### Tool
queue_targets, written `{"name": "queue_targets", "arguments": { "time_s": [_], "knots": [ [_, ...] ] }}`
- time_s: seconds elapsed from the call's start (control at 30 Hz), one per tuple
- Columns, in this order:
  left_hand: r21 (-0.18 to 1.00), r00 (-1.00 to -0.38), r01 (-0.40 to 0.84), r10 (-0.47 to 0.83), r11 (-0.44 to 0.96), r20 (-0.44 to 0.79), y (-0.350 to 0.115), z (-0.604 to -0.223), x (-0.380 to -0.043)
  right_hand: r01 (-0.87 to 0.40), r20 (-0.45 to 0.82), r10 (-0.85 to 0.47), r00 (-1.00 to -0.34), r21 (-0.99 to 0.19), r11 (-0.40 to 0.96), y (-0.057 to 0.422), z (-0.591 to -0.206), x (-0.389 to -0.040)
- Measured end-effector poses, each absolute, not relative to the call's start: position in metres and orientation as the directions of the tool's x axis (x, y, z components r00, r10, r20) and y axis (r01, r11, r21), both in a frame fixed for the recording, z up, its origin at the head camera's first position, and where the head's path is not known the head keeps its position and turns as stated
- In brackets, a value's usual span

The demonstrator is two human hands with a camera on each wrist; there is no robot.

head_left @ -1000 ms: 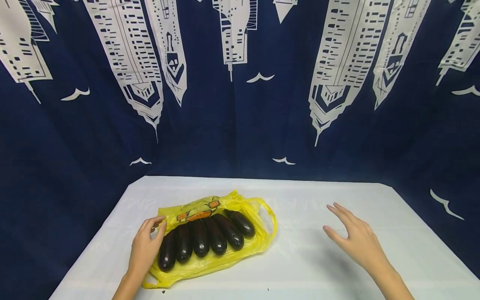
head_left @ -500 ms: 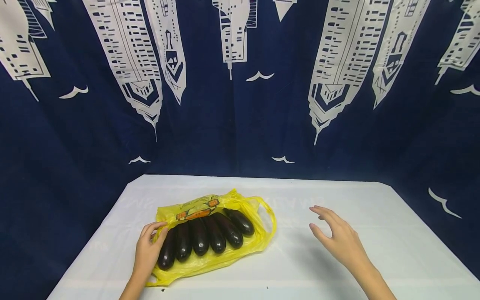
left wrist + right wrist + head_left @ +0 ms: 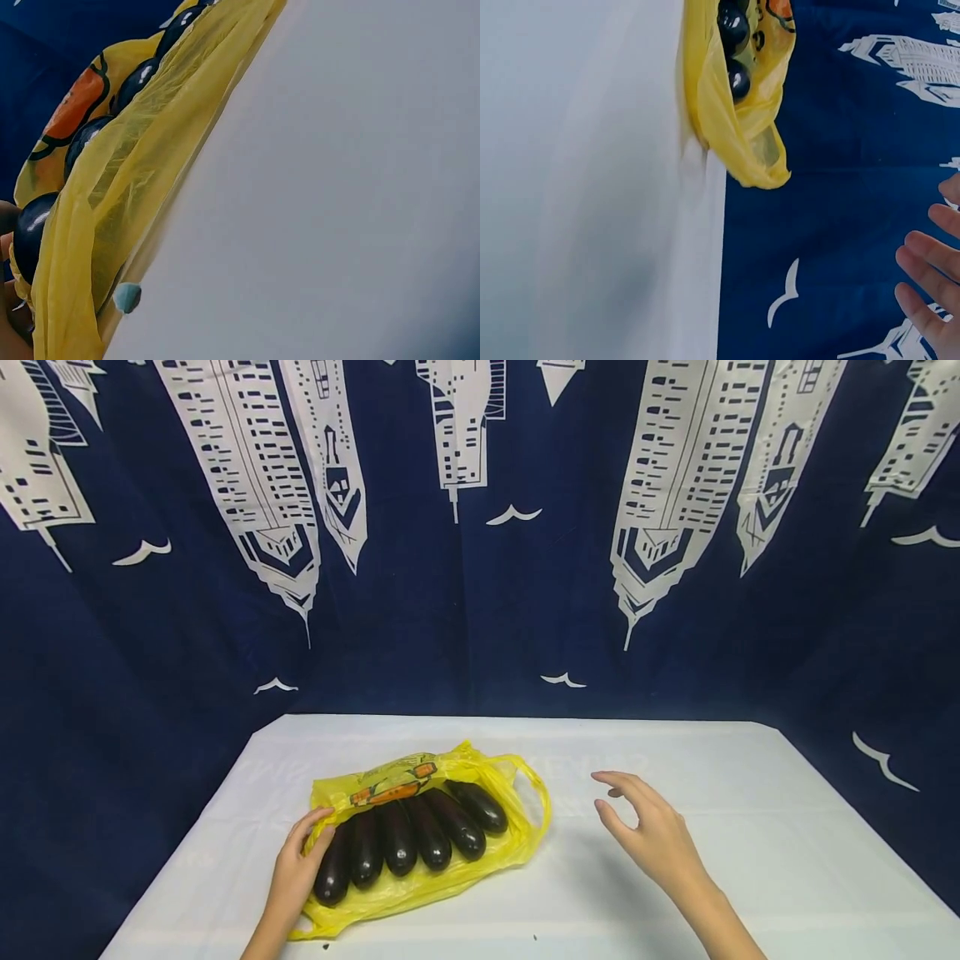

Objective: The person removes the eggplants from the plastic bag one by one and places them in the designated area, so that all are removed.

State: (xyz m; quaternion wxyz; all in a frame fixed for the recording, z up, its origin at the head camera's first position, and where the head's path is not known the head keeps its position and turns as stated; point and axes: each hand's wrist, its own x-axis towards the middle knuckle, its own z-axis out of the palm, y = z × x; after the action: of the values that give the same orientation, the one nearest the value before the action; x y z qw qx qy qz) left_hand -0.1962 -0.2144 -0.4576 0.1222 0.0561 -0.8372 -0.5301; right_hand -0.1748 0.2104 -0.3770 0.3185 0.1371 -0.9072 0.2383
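Note:
Several dark, glossy eggplants (image 3: 399, 843) lie side by side in the mouth of a yellow plastic bag (image 3: 442, 889) with an orange print. My left hand (image 3: 294, 864) is at the bag's left edge, thumb and fingers curled with the plastic between them, close beside the leftmost eggplant. In the left wrist view, only part of that hand (image 3: 9, 300) shows, at the frame's left edge by an eggplant (image 3: 34, 229). To the right of the bag, my right hand (image 3: 652, 839) hovers over the table with spread, slightly bent fingers, holding nothing.
All this rests on a white table (image 3: 795, 860). Behind it hangs a dark blue cloth (image 3: 465, 635) printed with white buildings and birds. The bag's loop handle (image 3: 543, 802) sticks out toward my right hand. A small dark speck (image 3: 326, 947) lies near the front edge.
My right hand has moved left toward the bag, fingers bending a little more. My left hand has shifted slightly at the bag's edge; the bag and eggplants stay in place.

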Motion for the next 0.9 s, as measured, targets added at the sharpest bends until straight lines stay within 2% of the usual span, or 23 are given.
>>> {"name": "queue_targets", "arguments": {
  "time_s": [0.27,0.53,0.9],
  "knots": [
    [0.911,-0.975,0.027,-0.189,0.411,0.114,-0.217,-0.460,-0.197,-0.450,0.673,-0.119,-0.730,-0.343,0.825,0.192,-0.378,-0.179],
    [0.906,-0.980,-0.017,-0.188,0.423,0.069,-0.216,-0.461,-0.196,-0.468,0.661,-0.116,-0.741,-0.385,0.796,0.173,-0.381,-0.182],
    [0.909,-0.981,-0.027,-0.185,0.416,0.056,-0.216,-0.461,-0.197,-0.528,0.633,-0.196,-0.749,-0.390,0.754,0.146,-0.386,-0.189]
  ]
}}
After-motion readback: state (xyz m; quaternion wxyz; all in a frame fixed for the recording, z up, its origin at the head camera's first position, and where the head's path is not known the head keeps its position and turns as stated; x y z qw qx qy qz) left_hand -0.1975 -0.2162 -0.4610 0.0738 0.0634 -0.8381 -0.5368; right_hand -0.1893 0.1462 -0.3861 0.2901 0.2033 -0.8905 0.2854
